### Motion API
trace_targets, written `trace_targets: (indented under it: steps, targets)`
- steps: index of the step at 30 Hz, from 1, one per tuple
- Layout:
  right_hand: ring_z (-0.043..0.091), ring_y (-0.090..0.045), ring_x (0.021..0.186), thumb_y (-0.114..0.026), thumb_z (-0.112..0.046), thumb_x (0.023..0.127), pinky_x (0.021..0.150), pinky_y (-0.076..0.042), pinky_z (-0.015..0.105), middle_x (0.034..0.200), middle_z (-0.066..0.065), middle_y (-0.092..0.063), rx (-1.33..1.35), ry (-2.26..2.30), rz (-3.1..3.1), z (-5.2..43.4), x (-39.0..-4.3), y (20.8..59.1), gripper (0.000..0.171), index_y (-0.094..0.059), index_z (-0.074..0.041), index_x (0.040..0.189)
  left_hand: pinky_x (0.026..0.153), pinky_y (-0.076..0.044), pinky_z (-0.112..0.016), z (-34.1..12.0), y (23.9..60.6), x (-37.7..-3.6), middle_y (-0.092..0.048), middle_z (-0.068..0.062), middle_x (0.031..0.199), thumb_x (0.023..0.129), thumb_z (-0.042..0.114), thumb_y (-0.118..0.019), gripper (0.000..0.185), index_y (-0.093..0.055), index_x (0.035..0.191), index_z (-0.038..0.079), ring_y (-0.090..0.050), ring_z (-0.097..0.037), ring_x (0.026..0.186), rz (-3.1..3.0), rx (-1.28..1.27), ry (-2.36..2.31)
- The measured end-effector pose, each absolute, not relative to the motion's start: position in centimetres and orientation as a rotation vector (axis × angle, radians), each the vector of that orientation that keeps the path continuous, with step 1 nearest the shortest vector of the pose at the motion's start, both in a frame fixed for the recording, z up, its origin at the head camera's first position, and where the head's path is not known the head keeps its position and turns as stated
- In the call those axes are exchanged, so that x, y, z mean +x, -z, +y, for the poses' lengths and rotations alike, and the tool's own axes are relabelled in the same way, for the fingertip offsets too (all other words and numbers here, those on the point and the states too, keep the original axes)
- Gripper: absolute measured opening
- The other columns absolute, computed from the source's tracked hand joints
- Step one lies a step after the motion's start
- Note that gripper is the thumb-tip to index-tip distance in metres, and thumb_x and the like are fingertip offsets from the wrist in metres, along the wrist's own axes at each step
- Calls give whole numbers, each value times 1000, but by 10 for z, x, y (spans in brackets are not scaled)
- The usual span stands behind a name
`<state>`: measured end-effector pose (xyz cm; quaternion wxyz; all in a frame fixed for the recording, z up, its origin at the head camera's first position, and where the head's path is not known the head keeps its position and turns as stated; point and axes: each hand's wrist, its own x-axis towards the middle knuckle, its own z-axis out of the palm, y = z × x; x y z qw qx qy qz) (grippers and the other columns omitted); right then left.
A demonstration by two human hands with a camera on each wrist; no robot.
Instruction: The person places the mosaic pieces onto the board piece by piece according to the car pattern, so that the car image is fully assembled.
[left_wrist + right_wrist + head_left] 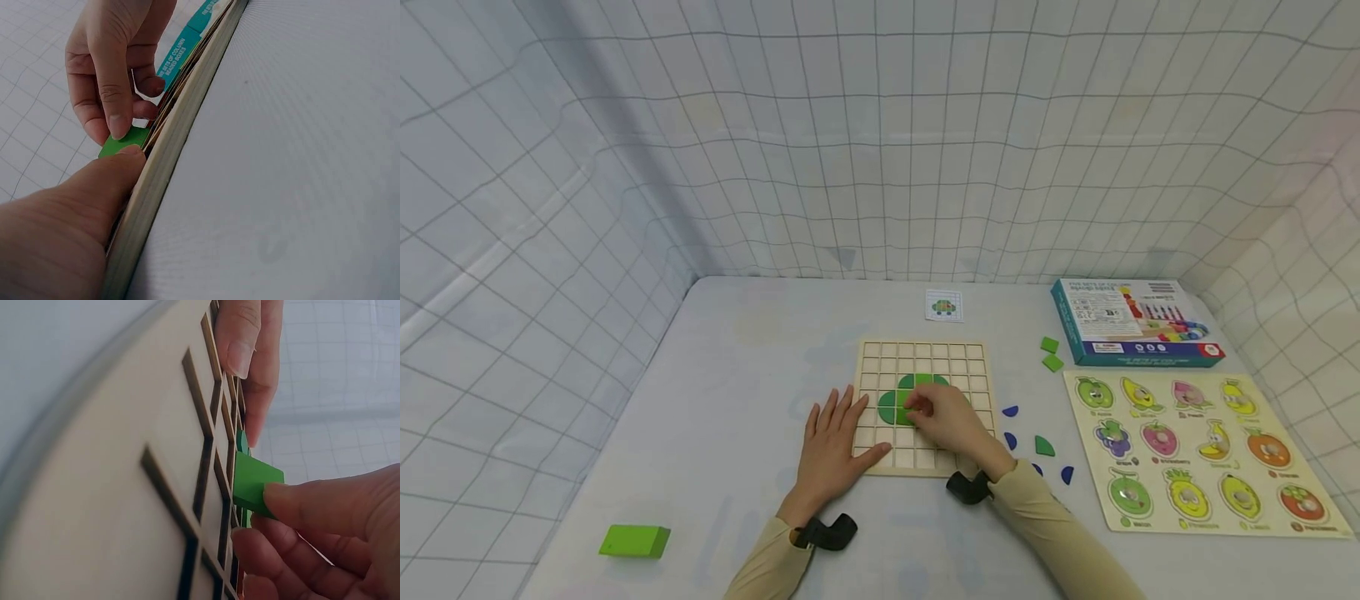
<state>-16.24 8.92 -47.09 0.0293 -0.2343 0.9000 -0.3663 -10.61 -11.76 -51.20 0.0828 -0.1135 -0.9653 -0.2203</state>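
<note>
A wooden grid board (973, 367) lies on the table, with several green pieces (887, 407) set in its middle cells, some square and some rounded. My left hand (835, 454) rests with spread fingers on the board's left edge. Over the middle of the board, my right hand (955, 421) pinches a green square tile (250, 481) between thumb and fingers. In the right wrist view this tile stands tilted at the grid slots. My right fingers partly cover the green pieces below.
Right of the board lie blue half-round pieces (1067, 475), a green quarter-round piece (1044, 446) and two green squares (1052, 362). Further right are a fruit puzzle board (1131, 458) and a box (1138, 325). A picture card (943, 306) lies behind; a green block (634, 542) sits front left.
</note>
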Motion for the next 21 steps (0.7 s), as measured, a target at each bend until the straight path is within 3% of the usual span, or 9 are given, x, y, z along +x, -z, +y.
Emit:
trace_targets:
  steps: [21]
  targets:
    - [6, -44, 63, -69, -14, 82, 55, -37, 21, 76, -8, -53, -692, 998, 2897, 90, -159, 470, 6, -73, -15, 87, 112, -6, -50, -117, 512, -107, -24, -7, 152, 81, 64, -54, 80, -34, 145, 20, -12, -26, 142, -2905, -331, 643]
